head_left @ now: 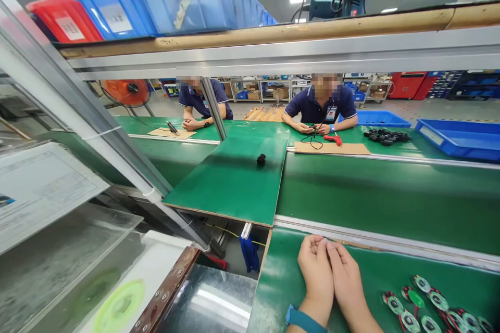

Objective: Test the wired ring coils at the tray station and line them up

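Note:
Above the near green bench [281, 260], my left hand [317, 273] and my right hand [347, 278] are side by side, touching along the thumbs. Both have curled fingers, with the fingertips pinched together in front. Whatever they may hold is hidden or too small to make out. A blue band [304, 320] circles my left wrist. To the right of my hands lie several small round parts [409, 320] with green and silver faces and red wires, some joined in pairs. One part has a solid green disc [415, 299].
A green board [230, 182] bridges the conveyor belt [371, 192], bearing a small black piece [261, 159]. Two people sit opposite; one handles a black cable. Black parts [386, 136] and a blue tray [461, 138] stand far right. A metal post [97, 125] slants at left.

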Action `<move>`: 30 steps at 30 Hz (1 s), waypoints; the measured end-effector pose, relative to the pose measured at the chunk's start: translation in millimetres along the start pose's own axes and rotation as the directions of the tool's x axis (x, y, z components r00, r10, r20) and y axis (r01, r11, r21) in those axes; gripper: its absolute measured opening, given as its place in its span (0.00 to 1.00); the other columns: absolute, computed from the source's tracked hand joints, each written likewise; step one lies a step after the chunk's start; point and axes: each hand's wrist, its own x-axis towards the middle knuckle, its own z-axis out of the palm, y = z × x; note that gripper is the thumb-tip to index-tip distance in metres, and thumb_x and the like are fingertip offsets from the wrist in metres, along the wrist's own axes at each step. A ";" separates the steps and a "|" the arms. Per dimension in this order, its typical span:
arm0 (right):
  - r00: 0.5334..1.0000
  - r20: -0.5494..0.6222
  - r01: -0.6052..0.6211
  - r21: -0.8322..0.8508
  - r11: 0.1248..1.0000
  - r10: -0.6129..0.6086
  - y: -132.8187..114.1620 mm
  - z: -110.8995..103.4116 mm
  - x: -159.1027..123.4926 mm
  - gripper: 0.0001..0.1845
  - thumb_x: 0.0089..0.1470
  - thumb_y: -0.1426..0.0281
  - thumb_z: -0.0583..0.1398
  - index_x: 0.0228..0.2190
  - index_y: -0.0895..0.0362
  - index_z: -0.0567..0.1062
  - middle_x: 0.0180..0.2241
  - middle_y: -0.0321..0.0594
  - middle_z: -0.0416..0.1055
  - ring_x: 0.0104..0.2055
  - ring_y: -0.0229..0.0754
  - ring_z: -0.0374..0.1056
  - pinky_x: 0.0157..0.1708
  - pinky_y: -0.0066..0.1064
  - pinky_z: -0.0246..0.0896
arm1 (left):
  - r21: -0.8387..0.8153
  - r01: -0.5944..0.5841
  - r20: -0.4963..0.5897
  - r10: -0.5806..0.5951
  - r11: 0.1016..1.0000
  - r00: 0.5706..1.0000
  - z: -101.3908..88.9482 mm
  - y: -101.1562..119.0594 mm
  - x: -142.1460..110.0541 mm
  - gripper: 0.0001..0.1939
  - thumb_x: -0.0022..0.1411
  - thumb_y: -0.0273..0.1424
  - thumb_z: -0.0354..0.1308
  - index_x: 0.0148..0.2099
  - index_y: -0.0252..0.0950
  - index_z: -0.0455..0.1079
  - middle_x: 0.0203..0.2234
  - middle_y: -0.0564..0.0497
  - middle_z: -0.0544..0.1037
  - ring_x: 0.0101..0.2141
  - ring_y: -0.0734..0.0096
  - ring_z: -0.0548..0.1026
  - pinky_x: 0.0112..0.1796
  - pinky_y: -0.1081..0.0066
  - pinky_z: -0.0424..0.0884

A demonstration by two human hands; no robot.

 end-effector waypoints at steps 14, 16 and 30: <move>0.999 0.034 -0.003 0.019 1.000 0.003 -4.0 4.6 -0.5 0.32 0.53 0.41 0.58 0.35 0.59 0.80 0.37 0.50 0.78 0.38 0.51 0.73 0.39 0.35 0.71 | 0.044 -0.056 -0.032 0.058 0.997 0.998 0.5 6.7 -0.9 0.21 0.63 0.51 0.55 0.35 0.36 0.66 0.27 0.47 0.76 0.29 0.64 0.75 0.34 0.67 0.72; 1.000 0.024 0.009 0.031 0.999 -0.010 -5.6 6.7 -2.6 0.32 0.54 0.42 0.58 0.34 0.59 0.80 0.35 0.49 0.78 0.35 0.49 0.72 0.37 0.34 0.70 | 0.064 -0.056 -0.016 0.058 0.996 0.998 -1.1 9.6 -1.8 0.24 0.62 0.54 0.54 0.34 0.37 0.66 0.25 0.48 0.75 0.27 0.65 0.74 0.32 0.68 0.71; 0.997 0.020 0.076 0.012 0.997 -0.076 -8.9 14.6 -1.3 0.30 0.61 0.46 0.52 0.26 0.59 0.76 0.28 0.45 0.75 0.31 0.44 0.69 0.34 0.31 0.64 | 0.102 -0.058 -0.006 0.059 0.993 0.998 -6.8 9.6 5.6 0.27 0.58 0.57 0.57 0.35 0.35 0.67 0.25 0.49 0.75 0.27 0.66 0.73 0.30 0.68 0.71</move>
